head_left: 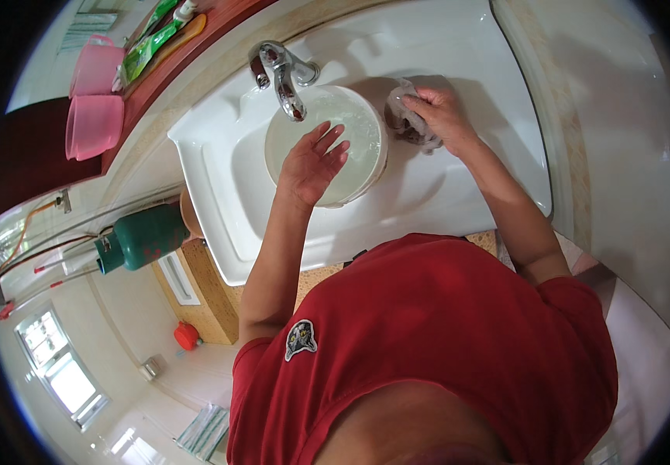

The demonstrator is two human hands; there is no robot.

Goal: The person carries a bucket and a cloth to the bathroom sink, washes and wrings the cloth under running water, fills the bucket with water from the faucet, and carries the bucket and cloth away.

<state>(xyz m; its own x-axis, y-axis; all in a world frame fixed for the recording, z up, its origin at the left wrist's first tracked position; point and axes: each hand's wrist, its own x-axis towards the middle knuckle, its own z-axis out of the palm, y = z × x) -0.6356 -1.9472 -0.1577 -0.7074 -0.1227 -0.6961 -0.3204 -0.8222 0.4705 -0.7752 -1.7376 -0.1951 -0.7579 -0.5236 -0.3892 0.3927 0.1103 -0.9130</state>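
A round white bucket [382, 159] of cloudy water stands in the white sink [230, 225], beneath a chrome faucet [284, 81]. My left hand [311, 167] is over the bucket, palm turned up, fingers parted and holding nothing. To the right of the bucket, my right hand [443, 118] pinches a wet, crumpled grey cloth [407, 124] between thumb and fingers. The cloth hangs against the sink's surface, and its exact shape is hard to make out. I cannot tell whether water is running from the spout.
At the upper left, a red-brown shelf [176, 58] bears pink cups [93, 128] and a green-and-white tube [149, 53]. A green gas cylinder [149, 235] is left of the sink, near a wooden cabinet [207, 298]. A tiled ledge borders the sink.
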